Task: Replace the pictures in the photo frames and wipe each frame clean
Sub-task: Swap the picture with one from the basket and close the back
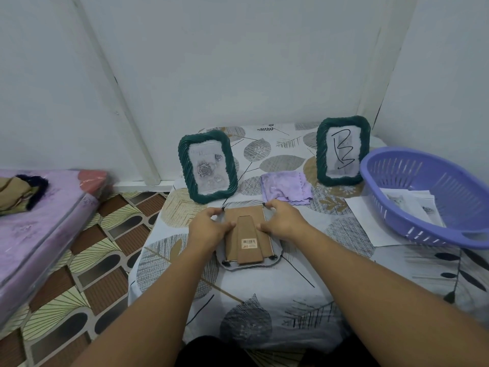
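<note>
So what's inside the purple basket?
Inside the purple basket lie some white paper sheets with grey printed pictures; one looks like a cat. The basket's near wall hides their lower parts, so how many there are can't be told.

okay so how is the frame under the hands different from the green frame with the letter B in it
The frame under the hands lies face down, brown backing and folded stand up; the B frame stands upright, facing forward. The left hand and right hand hold the first; nothing touches the second. Both sit on the leaf-print cloth.

Both hands (209,225) (281,221) hold a face-down frame (247,234) on the table (264,300).
</note>
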`<state>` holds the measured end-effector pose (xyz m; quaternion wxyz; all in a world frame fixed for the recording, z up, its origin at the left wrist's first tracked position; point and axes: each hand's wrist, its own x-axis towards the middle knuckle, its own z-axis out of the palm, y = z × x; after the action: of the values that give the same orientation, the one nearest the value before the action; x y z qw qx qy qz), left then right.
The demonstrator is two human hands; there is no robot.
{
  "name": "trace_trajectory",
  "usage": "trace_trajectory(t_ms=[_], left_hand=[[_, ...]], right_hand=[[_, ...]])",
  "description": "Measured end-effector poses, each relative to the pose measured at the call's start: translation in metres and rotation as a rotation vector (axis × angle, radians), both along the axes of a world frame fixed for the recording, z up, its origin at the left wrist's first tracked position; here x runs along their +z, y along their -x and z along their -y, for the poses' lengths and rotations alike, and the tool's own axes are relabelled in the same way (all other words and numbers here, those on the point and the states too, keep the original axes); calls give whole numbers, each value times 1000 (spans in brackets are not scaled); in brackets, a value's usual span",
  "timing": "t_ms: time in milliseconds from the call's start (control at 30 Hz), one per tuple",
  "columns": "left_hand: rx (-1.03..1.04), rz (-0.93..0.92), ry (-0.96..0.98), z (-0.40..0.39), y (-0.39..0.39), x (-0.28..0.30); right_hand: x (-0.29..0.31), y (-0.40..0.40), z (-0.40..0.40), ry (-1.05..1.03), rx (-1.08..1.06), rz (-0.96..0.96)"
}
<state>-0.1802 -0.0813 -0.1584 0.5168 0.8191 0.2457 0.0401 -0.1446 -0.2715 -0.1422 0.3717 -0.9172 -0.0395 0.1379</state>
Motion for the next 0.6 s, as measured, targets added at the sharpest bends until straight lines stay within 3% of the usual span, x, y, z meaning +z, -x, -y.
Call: trace_trajectory(t_ms=[600], left_hand=[[13,-34,245,-6,-4,0]], right_hand=[[-1,-3,0,-50,-8,-27]])
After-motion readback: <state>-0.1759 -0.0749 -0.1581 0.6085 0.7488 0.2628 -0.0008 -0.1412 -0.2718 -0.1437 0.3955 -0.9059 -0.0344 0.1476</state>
